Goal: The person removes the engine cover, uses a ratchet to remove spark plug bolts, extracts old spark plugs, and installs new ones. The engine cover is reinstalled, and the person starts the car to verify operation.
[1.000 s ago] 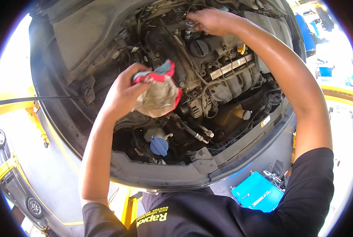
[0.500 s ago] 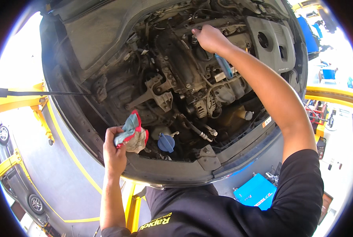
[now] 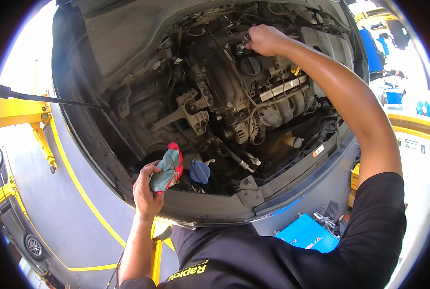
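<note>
My left hand point(image 3: 146, 195) is closed around a bunched rag point(image 3: 166, 171), blue-grey with red edging, at the front left of the engine bay. A blue reservoir cap point(image 3: 200, 172) is just right of the rag. My right arm reaches far over the engine point(image 3: 219, 72), and my right hand point(image 3: 267, 40) grips what looks like a ratchet with a socket point(image 3: 243, 44). Its metal end shows at my fingertips; the rest is hidden by the hand. The black oil filler cap point(image 3: 250, 66) sits close below that hand.
A grey plastic engine cover point(image 3: 333, 48) lies at the right, partly behind my forearm. The car's front edge point(image 3: 200, 209) runs before my body. A blue case point(image 3: 307, 234) stands on the floor at lower right. Yellow lift arms point(image 3: 20, 113) are at left.
My right hand has shifted slightly right, and the blue handle seen under my forearm no longer shows. My left hand has moved slightly right and down with the rag, which has turned.
</note>
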Tool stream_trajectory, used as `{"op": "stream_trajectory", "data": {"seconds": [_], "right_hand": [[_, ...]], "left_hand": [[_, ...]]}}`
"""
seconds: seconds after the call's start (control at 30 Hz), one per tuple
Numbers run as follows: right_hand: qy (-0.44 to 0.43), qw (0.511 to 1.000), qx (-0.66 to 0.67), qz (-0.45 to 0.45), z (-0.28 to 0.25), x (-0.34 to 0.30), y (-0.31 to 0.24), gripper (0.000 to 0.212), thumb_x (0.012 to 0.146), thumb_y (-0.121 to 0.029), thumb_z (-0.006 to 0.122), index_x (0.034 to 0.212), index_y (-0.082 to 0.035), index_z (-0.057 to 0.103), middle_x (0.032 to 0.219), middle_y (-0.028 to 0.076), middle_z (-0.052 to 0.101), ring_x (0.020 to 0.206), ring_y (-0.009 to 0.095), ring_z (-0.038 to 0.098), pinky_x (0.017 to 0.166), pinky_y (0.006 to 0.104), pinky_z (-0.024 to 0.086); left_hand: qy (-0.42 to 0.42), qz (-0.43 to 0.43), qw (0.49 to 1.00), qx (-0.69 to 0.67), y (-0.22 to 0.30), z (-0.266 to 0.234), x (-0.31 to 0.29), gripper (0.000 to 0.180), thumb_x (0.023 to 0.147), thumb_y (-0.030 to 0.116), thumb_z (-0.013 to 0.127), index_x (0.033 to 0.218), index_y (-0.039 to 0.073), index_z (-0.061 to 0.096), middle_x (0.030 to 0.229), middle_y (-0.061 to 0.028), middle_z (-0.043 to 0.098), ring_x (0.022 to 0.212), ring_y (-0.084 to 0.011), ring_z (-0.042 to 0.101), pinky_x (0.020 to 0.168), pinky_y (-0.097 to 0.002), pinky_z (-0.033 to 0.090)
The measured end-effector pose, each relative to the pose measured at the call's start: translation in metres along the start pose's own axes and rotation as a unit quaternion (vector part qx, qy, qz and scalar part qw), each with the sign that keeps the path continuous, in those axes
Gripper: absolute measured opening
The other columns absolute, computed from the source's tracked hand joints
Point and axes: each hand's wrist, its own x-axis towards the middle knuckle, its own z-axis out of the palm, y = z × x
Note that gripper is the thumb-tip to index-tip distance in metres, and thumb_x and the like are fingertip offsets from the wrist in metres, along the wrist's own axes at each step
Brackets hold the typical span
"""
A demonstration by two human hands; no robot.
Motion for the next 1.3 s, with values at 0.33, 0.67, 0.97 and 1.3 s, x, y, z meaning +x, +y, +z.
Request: {"op": "stream_trajectory", "data": {"seconds": [0.33,0.67,0.97,1.3], "right_hand": [[0.009,0.996,0.06,-0.059,0.016,-0.008,0.018,0.049,0.107,-0.041,0.051,0.131,0.001,0.05,0.113,0.027,0.066,0.111,0.043,0.063,0.098,0.0511,0.049],[0.144,0.977,0.108,-0.115,0.041,-0.01,0.032,0.059,0.107,-0.041,0.05,0.149,0.0,0.042,0.131,0.027,0.063,0.122,0.044,0.059,0.104,0.0508,0.047],[0.221,0.971,0.078,-0.044,0.056,-0.014,0.043,0.056,0.105,-0.056,0.047,0.136,-0.01,0.059,0.123,0.02,0.069,0.115,0.044,0.063,0.097,0.0518,0.05],[0.266,0.945,0.086,0.17,0.067,-0.022,-0.015,0.053,0.103,-0.063,0.045,0.135,-0.025,0.062,0.117,0.018,0.074,0.111,0.046,0.067,0.09,0.0549,0.053]], "left_hand": [[-0.008,0.006,1.0,0.003,0.002,-0.003,0.003,0.033,0.082,-0.002,0.072,0.111,0.003,0.058,0.12,-0.0183,0.072,0.107,-0.0324,0.071,0.093,-0.0363,0.054],[-0.004,0.018,1.0,0.009,0.001,-0.002,0.002,0.039,0.076,-0.007,0.071,0.111,0.005,0.058,0.116,-0.0171,0.072,0.102,-0.0373,0.071,0.088,-0.0368,0.055],[-0.009,0.035,0.999,0.006,-0.001,-0.001,0.004,0.042,0.072,-0.007,0.069,0.111,0.005,0.058,0.111,-0.0169,0.071,0.101,-0.0398,0.07,0.087,-0.0371,0.055],[0.1,-0.082,0.973,-0.193,-0.009,-0.016,0.0,0.035,0.085,0.002,0.059,0.12,0.0,0.061,0.109,-0.0085,0.07,0.101,-0.0169,0.063,0.094,-0.0281,0.047]]}}
